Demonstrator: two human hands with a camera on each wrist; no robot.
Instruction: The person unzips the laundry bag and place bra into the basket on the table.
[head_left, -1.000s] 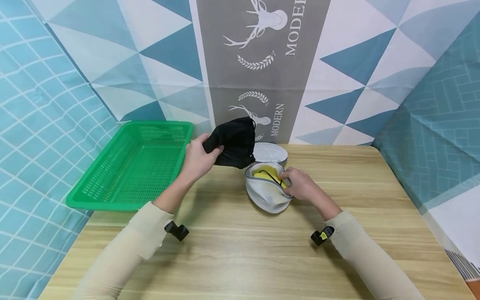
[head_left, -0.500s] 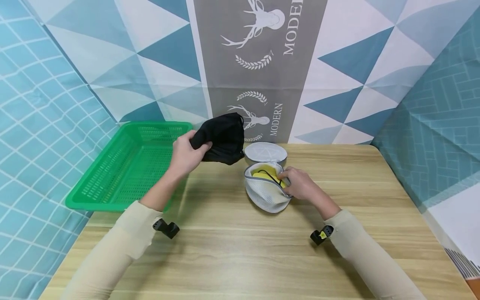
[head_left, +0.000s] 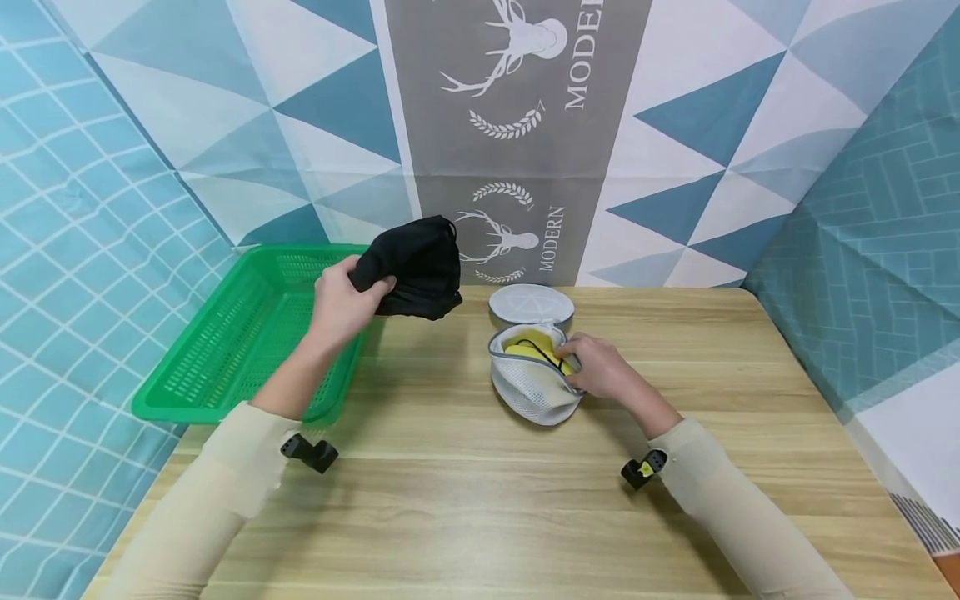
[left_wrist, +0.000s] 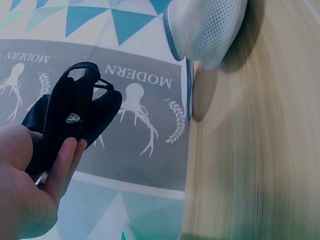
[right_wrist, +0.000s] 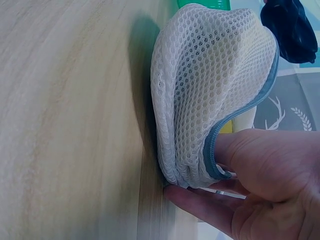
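My left hand (head_left: pixel 339 307) grips a folded black cloth item (head_left: pixel 417 268) in the air, to the right of the green basket. In the left wrist view, this black cloth (left_wrist: pixel 70 117) shows a small white mark and thin loops; its exact kind is unclear. My right hand (head_left: pixel 600 367) pinches the right rim of a white mesh laundry bag (head_left: pixel 534 396), thumb and fingers on either side of its grey edge. The bag stands unzipped on the table, its round lid (head_left: pixel 531 303) folded back. Inside lies a yellow item (head_left: pixel 528 343) with a black cord, partly hidden.
A green plastic basket (head_left: pixel 247 414) with slotted walls stands at the table's left back, partly behind my left hand. The wooden table (head_left: pixel 480 500) runs up to a patterned backdrop (head_left: pixel 510 150). Blue tile-patterned sheets flank both sides.
My left hand has moved left with the black cloth, away from the mesh laundry bag and toward the green basket. My right hand stays at the bag's rim.
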